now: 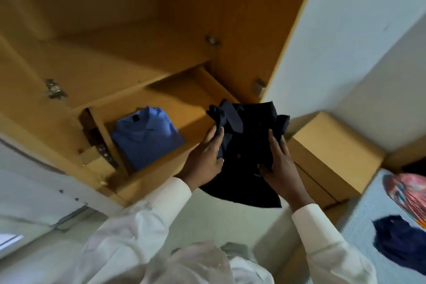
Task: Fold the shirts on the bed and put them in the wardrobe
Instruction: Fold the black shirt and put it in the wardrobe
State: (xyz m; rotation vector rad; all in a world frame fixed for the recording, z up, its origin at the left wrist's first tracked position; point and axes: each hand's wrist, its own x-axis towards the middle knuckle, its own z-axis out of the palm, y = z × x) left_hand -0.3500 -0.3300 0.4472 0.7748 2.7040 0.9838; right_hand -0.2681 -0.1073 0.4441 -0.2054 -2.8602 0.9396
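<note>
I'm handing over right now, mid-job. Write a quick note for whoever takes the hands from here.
Left hand and right hand both grip the folded navy shirt, held at the front of the wardrobe shelf.
Done: a folded blue shirt lies on that shelf.
Left: set the navy shirt beside it, then fold the dark garment lying crumpled on the bed.

home bedroom | open wooden wardrobe | bed beside it, clothes on it
</note>
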